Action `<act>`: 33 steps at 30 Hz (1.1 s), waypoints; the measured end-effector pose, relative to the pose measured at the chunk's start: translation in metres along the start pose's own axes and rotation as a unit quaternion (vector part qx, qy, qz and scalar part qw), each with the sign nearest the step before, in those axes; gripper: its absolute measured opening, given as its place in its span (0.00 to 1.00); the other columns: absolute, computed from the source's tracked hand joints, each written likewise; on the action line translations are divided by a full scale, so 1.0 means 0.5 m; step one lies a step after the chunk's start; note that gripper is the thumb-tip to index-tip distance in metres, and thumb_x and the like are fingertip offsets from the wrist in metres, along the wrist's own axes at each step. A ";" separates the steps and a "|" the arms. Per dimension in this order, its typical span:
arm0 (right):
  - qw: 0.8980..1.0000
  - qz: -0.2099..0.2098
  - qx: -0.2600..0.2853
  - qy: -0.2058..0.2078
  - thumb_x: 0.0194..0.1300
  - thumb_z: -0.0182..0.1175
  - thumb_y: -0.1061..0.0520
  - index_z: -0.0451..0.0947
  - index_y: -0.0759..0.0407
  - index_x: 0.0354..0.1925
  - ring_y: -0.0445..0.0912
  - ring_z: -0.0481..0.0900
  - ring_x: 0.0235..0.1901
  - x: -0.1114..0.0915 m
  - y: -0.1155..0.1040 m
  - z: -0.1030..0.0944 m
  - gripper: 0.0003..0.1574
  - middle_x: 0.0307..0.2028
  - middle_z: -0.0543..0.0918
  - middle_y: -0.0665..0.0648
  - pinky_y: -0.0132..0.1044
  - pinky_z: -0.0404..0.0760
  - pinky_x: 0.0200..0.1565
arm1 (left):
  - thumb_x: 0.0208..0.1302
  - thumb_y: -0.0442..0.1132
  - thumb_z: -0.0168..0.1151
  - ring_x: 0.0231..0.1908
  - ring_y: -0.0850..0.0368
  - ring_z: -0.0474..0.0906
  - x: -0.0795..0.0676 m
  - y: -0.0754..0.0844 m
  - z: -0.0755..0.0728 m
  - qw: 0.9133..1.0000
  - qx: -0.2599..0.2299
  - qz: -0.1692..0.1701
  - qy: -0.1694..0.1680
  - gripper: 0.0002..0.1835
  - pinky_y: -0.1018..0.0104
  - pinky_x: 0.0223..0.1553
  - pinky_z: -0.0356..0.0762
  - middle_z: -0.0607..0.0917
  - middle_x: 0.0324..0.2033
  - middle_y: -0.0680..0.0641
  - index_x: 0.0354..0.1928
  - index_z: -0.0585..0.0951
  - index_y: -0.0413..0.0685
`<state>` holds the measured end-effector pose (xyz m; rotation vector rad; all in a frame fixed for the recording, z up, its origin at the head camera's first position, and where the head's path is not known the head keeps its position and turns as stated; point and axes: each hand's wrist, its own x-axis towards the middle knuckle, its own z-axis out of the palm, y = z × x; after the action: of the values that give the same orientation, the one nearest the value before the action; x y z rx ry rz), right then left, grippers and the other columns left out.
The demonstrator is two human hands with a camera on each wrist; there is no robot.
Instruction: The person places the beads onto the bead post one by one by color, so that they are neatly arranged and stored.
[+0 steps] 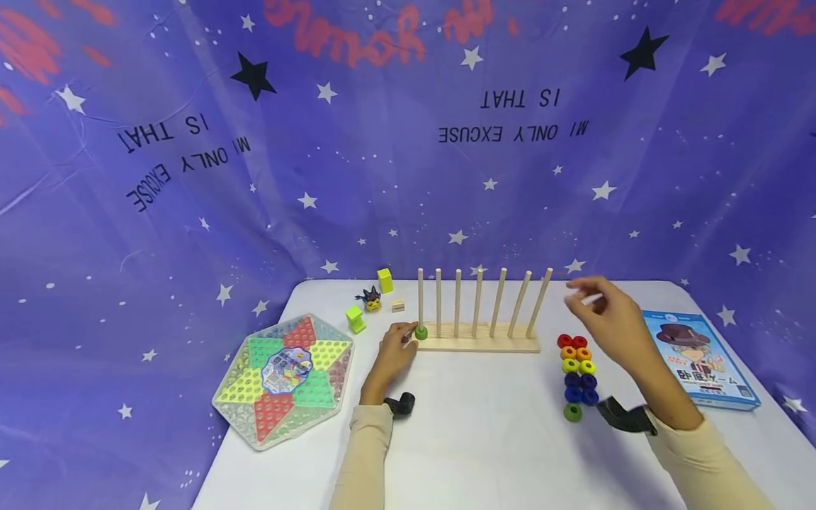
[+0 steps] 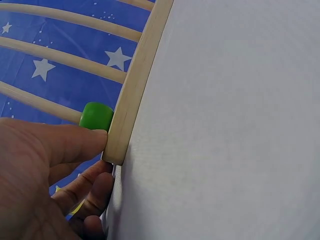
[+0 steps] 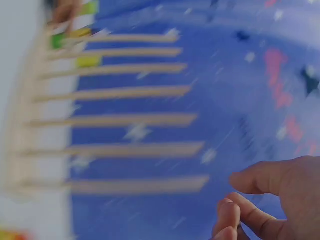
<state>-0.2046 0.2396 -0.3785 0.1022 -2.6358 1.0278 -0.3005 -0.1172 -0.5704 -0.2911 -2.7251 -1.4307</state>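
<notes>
A green ring [image 1: 421,334] sits on the rack's [image 1: 478,346] nine-o'clock peg [image 1: 421,297]; six pegs [image 1: 479,304] are bare, eleven rings [image 1: 571,376] lie toward four o'clock. Left hand [image 1: 394,354] pinches the rack's end; right hand [image 1: 608,319], fingers parted, looks empty, though blurred.

Peg rack [image 1: 472,343]: blurred, right wrist view; peg tips cut off, left wrist view
Rings [image 3: 19,236]: probably; blurred, cut off, right wrist corner
Wooden block [image 1: 398,306]: marking too small
</notes>
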 end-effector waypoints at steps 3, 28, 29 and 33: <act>0.999 0.051 0.002 -0.005 0.69 0.54 0.43 0.73 0.58 0.55 0.47 0.72 0.30 -0.065 0.090 0.011 0.25 0.41 0.76 0.57 0.33 0.73 0.23 | 0.64 0.34 0.59 0.48 0.52 0.74 0.003 -0.004 -0.011 1.000 0.000 0.009 0.008 0.24 0.48 0.54 0.63 0.74 0.57 0.45 0.63 0.75 0.49; 0.948 0.288 -0.024 -0.135 0.58 0.63 0.34 0.68 0.65 0.53 0.49 0.73 0.32 -0.241 0.230 0.166 0.42 0.33 0.77 0.56 0.40 0.71 0.31 | 0.63 0.31 0.58 0.48 0.50 0.74 0.003 0.001 -0.010 1.000 -0.021 0.022 -0.003 0.25 0.52 0.52 0.71 0.73 0.57 0.43 0.63 0.74 0.45; 0.947 0.291 -0.025 -0.133 0.58 0.63 0.34 0.68 0.65 0.53 0.49 0.73 0.32 -0.243 0.231 0.166 0.41 0.33 0.77 0.56 0.40 0.71 0.31 | 0.63 0.32 0.58 0.48 0.50 0.74 0.002 0.001 -0.008 1.000 -0.022 0.019 -0.004 0.25 0.52 0.52 0.71 0.73 0.57 0.43 0.63 0.74 0.45; 0.946 0.296 -0.028 -0.130 0.59 0.62 0.36 0.68 0.67 0.53 0.48 0.73 0.31 -0.249 0.228 0.159 0.40 0.32 0.77 0.56 0.40 0.71 0.31 | 0.64 0.33 0.58 0.49 0.52 0.73 0.002 0.000 -0.003 1.000 -0.021 0.008 -0.007 0.25 0.51 0.53 0.68 0.73 0.57 0.45 0.64 0.73 0.47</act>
<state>-0.1272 0.2648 -0.5464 -0.6478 -3.0138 1.1742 -0.3016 -0.1184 -0.5692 -0.3274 -2.7000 -1.4894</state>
